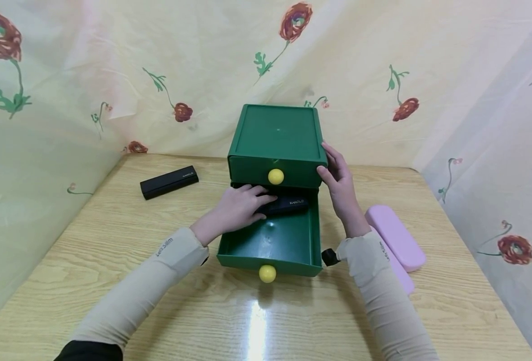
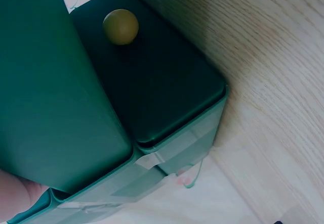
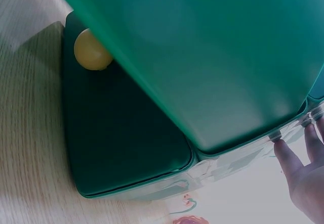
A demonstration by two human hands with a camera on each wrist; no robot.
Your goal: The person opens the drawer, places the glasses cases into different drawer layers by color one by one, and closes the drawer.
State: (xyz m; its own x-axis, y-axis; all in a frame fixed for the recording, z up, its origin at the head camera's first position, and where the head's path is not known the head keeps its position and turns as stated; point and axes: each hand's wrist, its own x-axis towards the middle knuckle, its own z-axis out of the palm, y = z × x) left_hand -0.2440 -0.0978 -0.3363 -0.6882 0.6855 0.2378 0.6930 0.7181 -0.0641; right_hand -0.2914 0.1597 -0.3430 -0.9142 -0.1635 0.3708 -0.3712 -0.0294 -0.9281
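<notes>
Two hands: your L hand [image 1: 238, 208] seems to pinch the left end of the black case [image 1: 288, 204], thumb at the front & a finger on top; your R hand [image 1: 340, 183] is spread, thumb & fingers resting on the upper drawer's [image 1: 252, 170] right front corner.
Black case: in the pulled-out lower drawer [image 1: 270, 245], twd the back, just under the upper drawer's front.
Handling: prob. light, stiff & a bit slick; hold it across its narrow width, approx. mid-length, so it won't swivel (an end pinch gives you less control).
Drawer unit: likely thin plastic, could slide on the worktop [image 1: 193, 301] if bumped; your R hand is well placed to steady it.
Hidden: case's left end under your fingers; drawer's back in shadow; your R sleeve [image 1: 387, 281] cuts off part of the nearer pink case [image 1: 398, 278].
Wrist cams: neither plainly shows the black case, so can't tell how firm your pinch is.
</notes>
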